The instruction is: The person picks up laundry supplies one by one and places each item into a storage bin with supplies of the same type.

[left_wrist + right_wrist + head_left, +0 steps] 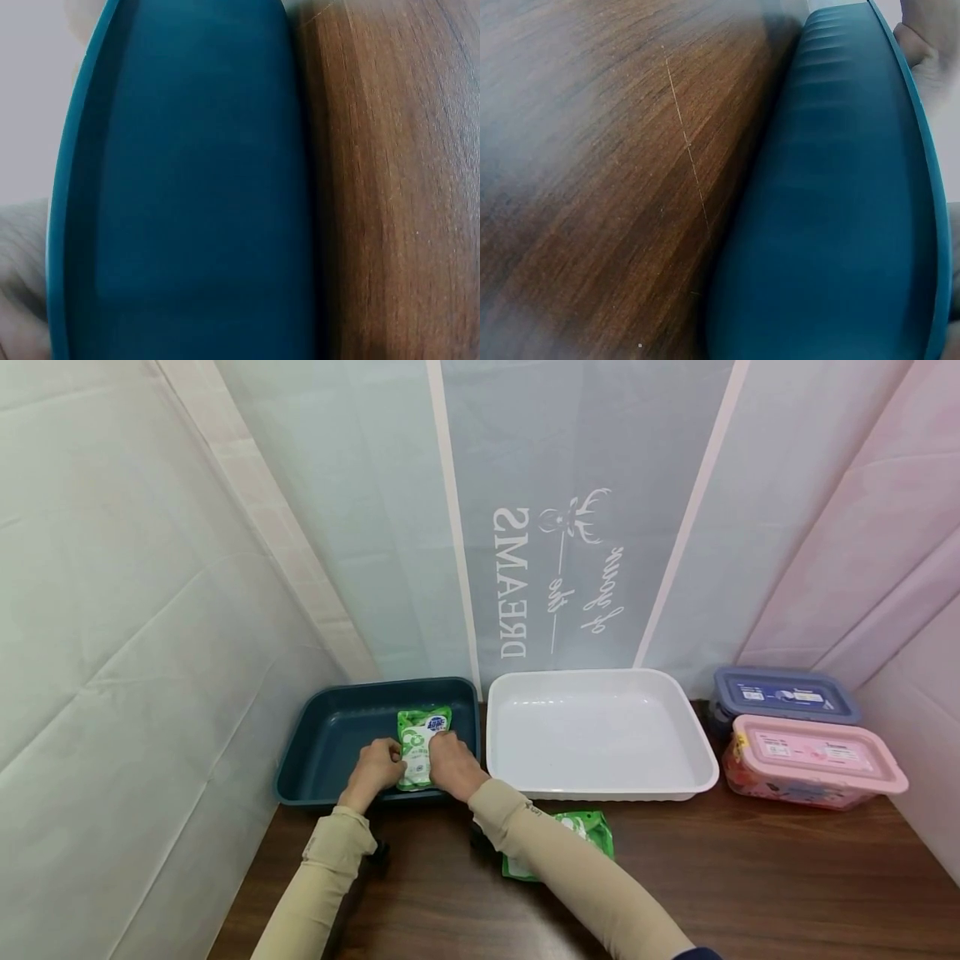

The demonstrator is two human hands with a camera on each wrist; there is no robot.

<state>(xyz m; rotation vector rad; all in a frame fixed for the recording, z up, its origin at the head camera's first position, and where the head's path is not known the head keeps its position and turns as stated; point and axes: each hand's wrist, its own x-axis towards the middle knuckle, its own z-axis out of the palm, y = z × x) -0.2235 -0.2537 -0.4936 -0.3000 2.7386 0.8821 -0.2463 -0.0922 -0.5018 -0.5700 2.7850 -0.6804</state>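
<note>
A green and white pouch [415,750] with a blue logo lies in the right part of the dark teal tray [333,747]. My left hand [377,767] pinches the pouch's left edge near its lower corner. On the opposite edge, my right hand [452,766] grips the pouch, its fingers partly covering the print. Both hands reach in over the tray's front rim. The wrist views mostly show the tray's outer front wall, which hides the pouch. A second green pouch [597,832] rests on the table, partly covered by my right forearm.
A white tray [600,743] stands to the right of the teal one. Farther right are a pink lidded box [817,752] and a blue lidded box [783,693] behind it. The brown wooden table [750,877] meets a fabric wall at the left and back.
</note>
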